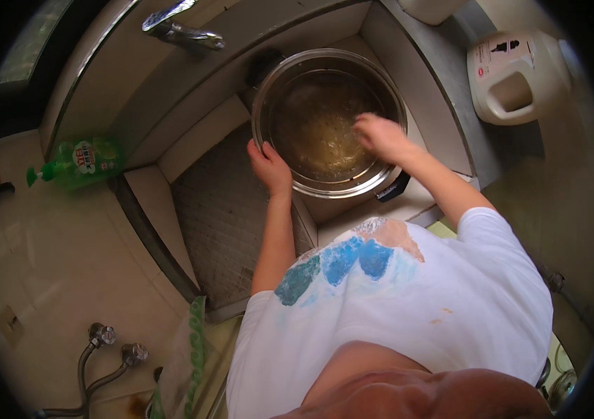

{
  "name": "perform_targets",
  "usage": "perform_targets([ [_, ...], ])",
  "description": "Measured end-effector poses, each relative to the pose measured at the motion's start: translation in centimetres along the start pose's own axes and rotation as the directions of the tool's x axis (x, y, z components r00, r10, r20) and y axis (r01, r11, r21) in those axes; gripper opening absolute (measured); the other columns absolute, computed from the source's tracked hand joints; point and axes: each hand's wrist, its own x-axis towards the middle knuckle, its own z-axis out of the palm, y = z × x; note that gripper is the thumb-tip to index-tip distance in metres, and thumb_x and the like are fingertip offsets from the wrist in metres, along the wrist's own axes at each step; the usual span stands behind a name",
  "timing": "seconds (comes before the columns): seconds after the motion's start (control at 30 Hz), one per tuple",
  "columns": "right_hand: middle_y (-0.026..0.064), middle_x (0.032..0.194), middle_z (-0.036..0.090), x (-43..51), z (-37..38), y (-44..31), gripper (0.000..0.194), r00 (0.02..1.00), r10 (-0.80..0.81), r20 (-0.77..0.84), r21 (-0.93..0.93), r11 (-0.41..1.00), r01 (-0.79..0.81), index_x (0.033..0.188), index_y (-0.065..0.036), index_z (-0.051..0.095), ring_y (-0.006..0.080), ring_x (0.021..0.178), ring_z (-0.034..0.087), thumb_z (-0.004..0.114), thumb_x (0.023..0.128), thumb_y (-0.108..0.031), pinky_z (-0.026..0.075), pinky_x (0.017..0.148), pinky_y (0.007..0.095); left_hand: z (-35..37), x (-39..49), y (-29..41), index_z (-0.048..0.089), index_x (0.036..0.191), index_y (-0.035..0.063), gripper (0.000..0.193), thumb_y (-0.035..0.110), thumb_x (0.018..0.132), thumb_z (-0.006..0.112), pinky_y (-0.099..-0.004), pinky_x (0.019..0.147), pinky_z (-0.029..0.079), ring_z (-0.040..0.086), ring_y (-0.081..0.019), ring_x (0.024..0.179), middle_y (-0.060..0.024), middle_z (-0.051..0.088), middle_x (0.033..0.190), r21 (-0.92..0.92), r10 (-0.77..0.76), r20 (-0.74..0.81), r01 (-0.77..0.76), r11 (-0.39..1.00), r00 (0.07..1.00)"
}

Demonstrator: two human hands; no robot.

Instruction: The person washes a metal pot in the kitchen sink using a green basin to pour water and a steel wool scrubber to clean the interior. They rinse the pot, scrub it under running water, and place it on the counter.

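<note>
A wide round metal pot stands in a tiled sink in front of me. Cloudy, brownish-yellow water partly fills it, and its bottom is hard to make out. At the pot's left rim, my left hand grips the edge, with the thumb on the inner side. My right hand is inside the pot's right part, fingers curled and blurred at or just over the water. Whether anything is between those fingers cannot be told. A dark handle juts from the pot's near right side.
Behind the sink, a chrome faucet reaches out from the wall. A green pump bottle is at the left. On the right ledge sits a white handled jug. Hoses with metal valves run along the lower left wall.
</note>
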Motion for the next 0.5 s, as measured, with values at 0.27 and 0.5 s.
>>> perform_targets([
  [0.27, 0.0166, 0.078, 0.060, -8.1, 2.2, 4.2, 0.038, 0.777, 0.605, 0.177, 0.656, 0.516, -0.551, 0.094, 0.002, 0.053, 0.0236, 0.074, 0.059, 0.048, 0.093, -0.035, 0.049, 0.071, 0.0368, 3.5, 1.2, 6.0, 0.055, 0.113, 0.0044, 0.035, 0.002, 0.078, 0.056, -0.0385, 0.093, 0.040, 0.050, -0.0306, 0.109, -0.0143, 0.053, 0.118, 0.008, 0.588, 0.387, -0.641, 0.768, 0.710],
  [0.5, 0.0050, 0.060, 0.053, -6.4, -0.3, -0.3, 0.034, 0.818, 0.507, 0.271, 0.732, 0.444, -0.517, 0.084, 0.000, 0.049, 0.0143, 0.052, 0.055, 0.041, 0.096, -0.031, 0.047, 0.049, 0.0297, 15.9, 1.2, -3.7, 0.058, 0.111, 0.0078, 0.033, 0.018, 0.080, 0.058, -0.0471, 0.091, 0.041, 0.044, -0.0333, 0.115, -0.0172, 0.047, 0.121, 0.722, -0.191, 0.387, -0.168, 0.671, 0.902],
])
